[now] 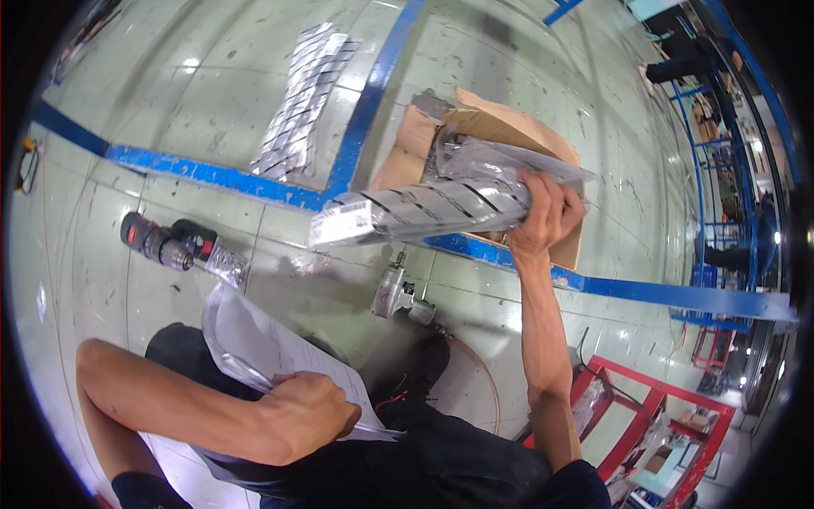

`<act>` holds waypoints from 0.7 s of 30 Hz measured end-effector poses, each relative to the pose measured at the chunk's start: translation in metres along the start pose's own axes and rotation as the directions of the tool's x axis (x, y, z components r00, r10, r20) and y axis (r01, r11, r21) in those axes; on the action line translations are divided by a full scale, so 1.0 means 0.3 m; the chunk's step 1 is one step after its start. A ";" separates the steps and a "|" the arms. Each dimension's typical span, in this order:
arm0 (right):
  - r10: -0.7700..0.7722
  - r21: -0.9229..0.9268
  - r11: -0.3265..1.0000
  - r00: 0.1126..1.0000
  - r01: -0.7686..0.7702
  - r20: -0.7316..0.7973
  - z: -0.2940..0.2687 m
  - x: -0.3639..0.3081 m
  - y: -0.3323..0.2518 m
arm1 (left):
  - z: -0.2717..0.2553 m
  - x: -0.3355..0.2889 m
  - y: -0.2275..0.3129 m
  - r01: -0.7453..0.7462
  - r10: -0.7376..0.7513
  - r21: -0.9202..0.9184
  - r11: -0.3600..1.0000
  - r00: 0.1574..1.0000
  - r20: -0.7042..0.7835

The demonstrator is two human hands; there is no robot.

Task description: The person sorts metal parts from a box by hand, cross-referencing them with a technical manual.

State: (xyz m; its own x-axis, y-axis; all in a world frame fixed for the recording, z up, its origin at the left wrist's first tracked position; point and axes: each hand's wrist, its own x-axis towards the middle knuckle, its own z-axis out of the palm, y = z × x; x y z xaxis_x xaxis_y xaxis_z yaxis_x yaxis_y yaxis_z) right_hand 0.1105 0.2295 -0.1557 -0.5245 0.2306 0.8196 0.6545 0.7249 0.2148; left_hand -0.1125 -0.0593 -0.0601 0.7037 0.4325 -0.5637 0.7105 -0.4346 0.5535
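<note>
My right hand (545, 214) grips one end of a long plastic-wrapped package (441, 210), silvery with dark diagonal stripes and a white label at its far left end. It is held over an opened cardboard box (555, 146), which has more clear plastic wrapping inside; the package hides part of the contents. My left hand (309, 416) is closed around a sheaf of printed papers (263, 335) above my lap. A similar striped package (307, 100) lies on the floor beyond the blue frame.
A cordless drill (157, 242) lies on the floor at left. An air impact wrench (394, 293) with a hose (479, 360) lies ahead of my knees. Blue metal bars (212, 172) cross the floor. A red metal frame (644, 399) stands at lower right; a person (687, 66) is at far right.
</note>
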 end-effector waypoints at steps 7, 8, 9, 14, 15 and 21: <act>0.058 0.061 0.997 0.984 -0.048 -0.171 0.046 -0.042 -0.036 | -0.005 0.004 0.013 -0.035 0.036 0.053 0.998 0.999 -0.018; 0.083 0.062 0.995 0.981 -0.073 -0.173 0.041 -0.046 -0.033 | -0.004 0.004 0.017 -0.037 0.040 0.082 0.996 0.999 -0.025; 0.113 0.064 0.993 0.978 -0.103 -0.176 0.040 -0.049 -0.039 | -0.002 0.000 0.016 -0.036 0.040 0.114 0.993 0.999 -0.029; 0.139 0.047 0.990 0.980 -0.133 -0.141 0.040 -0.051 -0.027 | 0.024 -0.009 0.020 -0.036 0.042 0.206 0.978 0.999 -0.027; 0.138 0.057 0.990 0.981 -0.131 -0.140 0.039 -0.055 -0.020 | 0.025 -0.008 0.018 -0.041 0.052 0.221 0.974 0.998 -0.043; 0.129 0.090 0.989 0.987 -0.120 -0.096 0.042 -0.060 -0.001 | 0.023 -0.011 0.022 -0.056 0.067 0.239 0.970 0.997 -0.037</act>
State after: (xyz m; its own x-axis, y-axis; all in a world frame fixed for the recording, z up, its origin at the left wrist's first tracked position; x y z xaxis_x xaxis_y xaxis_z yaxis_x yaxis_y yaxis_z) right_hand 0.1129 0.2334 -0.1773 -0.3812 0.2588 0.8875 0.6613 0.7472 0.0661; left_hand -0.1102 -0.0691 -0.0586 0.7492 0.4312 -0.5028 0.6481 -0.6339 0.4220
